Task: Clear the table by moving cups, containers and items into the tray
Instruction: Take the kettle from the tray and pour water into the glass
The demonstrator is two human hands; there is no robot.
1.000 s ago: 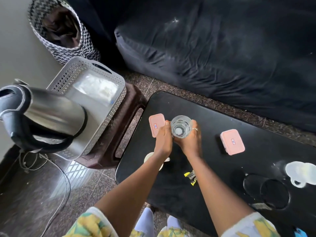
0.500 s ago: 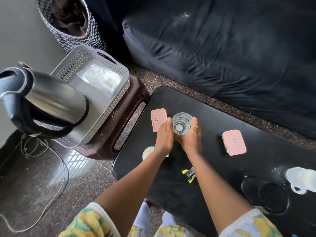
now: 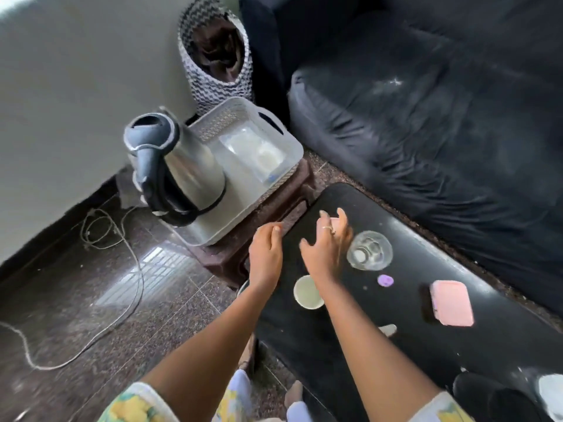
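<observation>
A clear glass (image 3: pixel 369 250) stands alone on the black table (image 3: pixel 411 345). Just left of it, my right hand (image 3: pixel 327 248) hovers with its fingers spread over a small pink-lidded container (image 3: pixel 335 222), which is mostly hidden; I cannot tell if they touch. My left hand (image 3: pixel 265 257) is empty over the table's left edge, fingers loosely bent. A larger pink-lidded container (image 3: pixel 452 303), a pale round cup (image 3: pixel 307 292) and a small purple piece (image 3: pixel 385 280) lie on the table. The grey perforated tray (image 3: pixel 286 138) sits on a brown stool (image 3: pixel 286 205) to the left.
A steel kettle (image 3: pixel 182 175) and a clear plastic bag (image 3: pixel 256 153) sit in the tray. A white cup (image 3: pixel 551 391) is at the table's near right. A dark sofa (image 3: pixel 441 117) lies behind, a patterned basket (image 3: pixel 216 56) by the wall, a cord (image 3: pixel 128 245) on the floor.
Both hands have let go of the glass, which now stands on the table. They have moved left toward the small pink-lidded container, and my view has swung left.
</observation>
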